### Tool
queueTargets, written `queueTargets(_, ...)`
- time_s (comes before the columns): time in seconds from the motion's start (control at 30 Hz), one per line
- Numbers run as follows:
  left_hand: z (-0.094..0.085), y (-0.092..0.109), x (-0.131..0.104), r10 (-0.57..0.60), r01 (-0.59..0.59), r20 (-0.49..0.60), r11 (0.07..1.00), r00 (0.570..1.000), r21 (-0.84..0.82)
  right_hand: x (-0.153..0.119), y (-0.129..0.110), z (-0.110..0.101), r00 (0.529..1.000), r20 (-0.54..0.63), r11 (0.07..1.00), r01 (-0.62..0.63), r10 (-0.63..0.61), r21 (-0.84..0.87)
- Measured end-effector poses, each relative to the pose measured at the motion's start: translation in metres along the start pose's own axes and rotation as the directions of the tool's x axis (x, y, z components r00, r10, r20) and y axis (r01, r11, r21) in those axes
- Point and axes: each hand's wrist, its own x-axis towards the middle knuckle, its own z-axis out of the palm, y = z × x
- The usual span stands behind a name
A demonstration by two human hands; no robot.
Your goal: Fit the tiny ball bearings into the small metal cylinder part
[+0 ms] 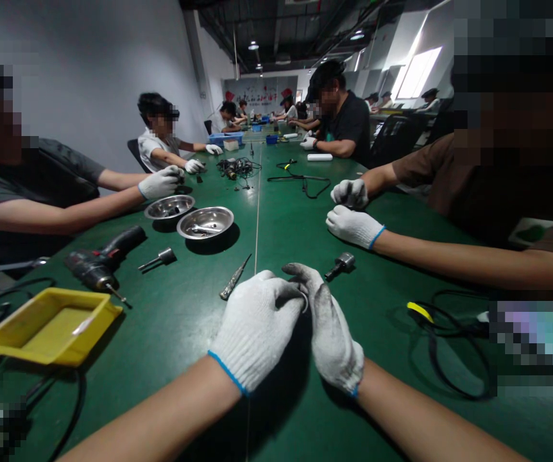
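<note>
Both of my hands wear white knitted gloves with blue cuffs and meet over the green table (199, 289). My left hand (255, 327) is closed, thumb and forefinger pinched by a small, thin, curved edge that I cannot identify. Facing it, my right hand (331, 333) bends its dirt-darkened fingers together around the same spot; what lies between is mostly hidden. Just beyond my left hand lies a slim screwdriver (234, 279) with a clear handle. A metal socket bit (341, 265) rests past my right fingertips, and a second socket bit (158, 258) lies farther left.
At left are a cordless drill (98, 260) and a yellow tray (50, 327). Two steel bowls (205, 224) hold small parts. A black cable (442, 346) loops at right. A co-worker's gloved hands (353, 224) work at right, another's gloved hand (161, 183) at left.
</note>
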Motion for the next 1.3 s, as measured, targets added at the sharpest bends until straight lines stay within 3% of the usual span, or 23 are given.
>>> queueTargets(0.33,0.007,-0.001,0.004,-0.24,0.221,-0.018,0.918,0.971,-0.33,0.0,0.004,-0.002,0.999,-0.004,0.998,-0.053,0.053,0.035)
queueTargets(0.5,0.017,-0.009,0.005,-0.326,0.357,0.161,0.734,0.931,-0.578,-0.001,0.003,-0.001,0.996,-0.013,0.992,-0.089,0.091,0.084)
queueTargets(0.63,0.021,-0.009,0.006,-0.339,0.426,0.265,0.616,0.903,-0.663,-0.002,0.002,0.0,0.996,-0.018,0.987,-0.081,0.084,0.136)
queueTargets(0.83,0.023,-0.007,0.006,-0.365,0.417,0.22,0.652,0.905,-0.634,-0.005,0.002,-0.001,0.995,-0.017,0.989,-0.094,0.096,0.113)
queueTargets(1.17,0.021,0.0,0.001,-0.356,0.357,0.102,0.79,0.929,-0.499,-0.005,0.002,-0.001,0.997,-0.031,0.995,-0.062,0.064,0.085)
queueTargets(1.3,0.02,-0.002,0.001,-0.323,0.35,0.149,0.754,0.934,-0.556,-0.005,0.003,-0.001,0.995,-0.028,0.99,-0.092,0.095,0.106)
